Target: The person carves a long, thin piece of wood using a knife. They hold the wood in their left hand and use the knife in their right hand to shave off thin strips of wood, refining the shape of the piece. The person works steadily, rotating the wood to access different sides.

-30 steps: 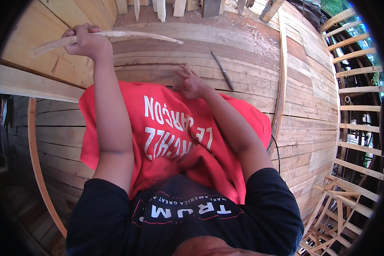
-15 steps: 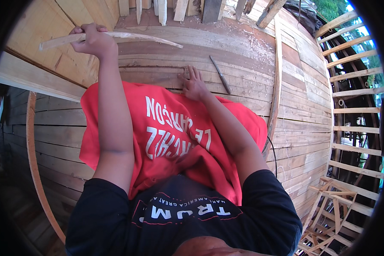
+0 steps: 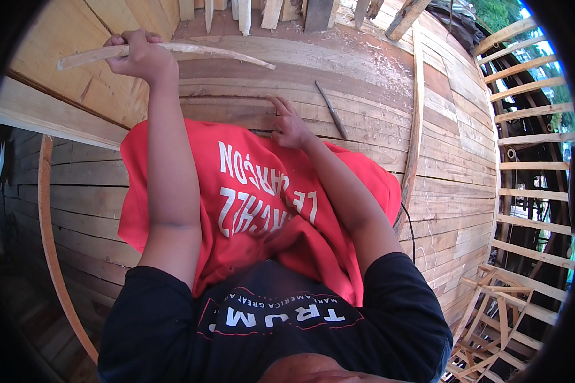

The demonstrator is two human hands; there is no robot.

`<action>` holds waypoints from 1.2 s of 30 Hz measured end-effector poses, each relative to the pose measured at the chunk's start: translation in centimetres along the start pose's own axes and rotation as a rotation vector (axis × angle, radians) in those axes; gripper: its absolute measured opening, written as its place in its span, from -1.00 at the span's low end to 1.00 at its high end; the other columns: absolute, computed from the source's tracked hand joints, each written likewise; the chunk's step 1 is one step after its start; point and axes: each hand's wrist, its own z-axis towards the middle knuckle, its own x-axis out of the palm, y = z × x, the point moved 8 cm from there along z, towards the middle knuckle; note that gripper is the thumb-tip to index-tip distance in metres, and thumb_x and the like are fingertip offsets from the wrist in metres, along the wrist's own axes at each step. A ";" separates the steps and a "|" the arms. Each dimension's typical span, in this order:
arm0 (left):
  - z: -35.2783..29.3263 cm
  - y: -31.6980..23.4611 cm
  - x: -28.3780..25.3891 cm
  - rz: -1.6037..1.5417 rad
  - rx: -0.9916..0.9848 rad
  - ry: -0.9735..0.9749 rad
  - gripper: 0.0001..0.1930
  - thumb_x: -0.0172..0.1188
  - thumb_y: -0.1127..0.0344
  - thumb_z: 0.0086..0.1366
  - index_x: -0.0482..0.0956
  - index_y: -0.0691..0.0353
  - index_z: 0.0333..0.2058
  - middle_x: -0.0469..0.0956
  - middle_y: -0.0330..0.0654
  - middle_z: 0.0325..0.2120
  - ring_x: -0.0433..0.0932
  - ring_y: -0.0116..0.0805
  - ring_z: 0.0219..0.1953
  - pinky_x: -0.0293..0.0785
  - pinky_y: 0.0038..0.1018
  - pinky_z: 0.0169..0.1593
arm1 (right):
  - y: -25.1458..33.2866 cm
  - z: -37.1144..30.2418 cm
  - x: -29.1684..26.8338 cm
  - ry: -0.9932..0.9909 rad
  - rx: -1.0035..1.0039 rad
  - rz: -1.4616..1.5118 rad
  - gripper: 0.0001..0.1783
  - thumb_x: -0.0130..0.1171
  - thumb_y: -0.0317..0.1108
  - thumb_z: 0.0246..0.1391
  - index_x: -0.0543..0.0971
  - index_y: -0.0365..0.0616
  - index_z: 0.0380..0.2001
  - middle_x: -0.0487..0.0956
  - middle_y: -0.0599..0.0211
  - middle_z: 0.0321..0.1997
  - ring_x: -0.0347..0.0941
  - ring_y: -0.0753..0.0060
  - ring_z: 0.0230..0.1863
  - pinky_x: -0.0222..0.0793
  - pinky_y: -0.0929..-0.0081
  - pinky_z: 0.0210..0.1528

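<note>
My left hand (image 3: 137,56) is closed around a long, thin strip of pale wood (image 3: 214,53), which it holds up at the upper left, slightly bent and tapering toward its right end. Lower and to the right, my right hand (image 3: 291,127) is at the far edge of the red cloth (image 3: 262,166) over my lap, beside the floorboards. Its upper fingers point out to the left, the lower ones are partly curled, and I see nothing held in it. Right of that hand lies a slim tool (image 3: 331,110) with a narrow dark blade and a brown handle.
Pale wood shavings (image 3: 390,67) are scattered on the plank floor (image 3: 236,89). Several upright wood pieces (image 3: 271,14) stand at the far side. Wooden panels (image 3: 76,51) rise at the left, a slatted railing (image 3: 533,166) runs along the right, and a wooden frame (image 3: 501,313) stands lower right.
My right hand has turned slightly, and its fingers, earlier spread toward the far side, now point more to the left and curl. My left hand and the strip have barely moved.
</note>
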 end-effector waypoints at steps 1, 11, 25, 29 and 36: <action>0.0 0.0 0.1 -0.001 0.000 0.009 -0.69 -0.02 0.65 -0.06 0.15 0.21 -0.35 0.24 -0.20 -0.59 0.21 -0.44 -0.72 0.21 -0.49 -0.62 | -0.2 0.0 0.2 -0.037 0.034 0.004 -0.49 0.16 -0.25 -0.21 0.66 0.13 -0.05 0.04 -0.09 0.46 -0.13 -0.27 0.47 -0.07 -0.07 0.44; -0.2 -0.3 -0.1 0.008 -0.006 -0.004 -0.70 -0.02 0.65 -0.05 0.15 0.20 -0.35 0.24 -0.20 -0.59 0.22 -0.44 -0.71 0.22 -0.49 -0.62 | 1.7 0.0 0.0 0.069 0.004 -0.103 -0.55 0.17 -0.30 -0.14 0.70 0.23 -0.10 0.06 0.07 0.49 -0.20 -0.20 0.50 -0.18 -0.10 0.47; -0.1 -0.2 -0.4 -0.002 0.022 -0.010 -0.70 -0.01 0.65 -0.04 0.14 0.19 -0.36 0.26 -0.19 -0.64 0.24 -0.41 -0.74 0.25 -0.47 -0.62 | 1.5 -0.3 1.0 0.174 0.100 -0.153 -0.65 0.15 -0.27 -0.14 0.75 0.12 -0.22 -0.07 0.06 0.53 -0.27 -0.20 0.52 -0.19 -0.19 0.46; 0.3 0.0 -1.0 -0.003 0.032 -0.001 -0.69 -0.01 0.66 -0.05 0.14 0.20 -0.35 0.26 -0.19 -0.60 0.23 -0.43 -0.72 0.24 -0.49 -0.62 | 2.0 -1.1 0.7 0.099 0.144 0.010 -0.63 0.14 -0.22 -0.11 0.73 0.11 -0.18 -0.15 0.07 0.55 -0.27 -0.23 0.52 -0.19 -0.14 0.47; -0.2 -0.1 -0.3 0.004 0.001 -0.019 -0.70 0.00 0.66 -0.04 0.15 0.20 -0.36 0.26 -0.20 -0.62 0.24 -0.43 -0.73 0.24 -0.48 -0.63 | -2.7 -0.2 -0.9 -0.174 0.262 0.054 -0.65 0.13 -0.29 -0.10 0.69 0.06 -0.19 0.22 -0.02 0.37 0.05 -0.23 0.38 0.08 -0.07 0.35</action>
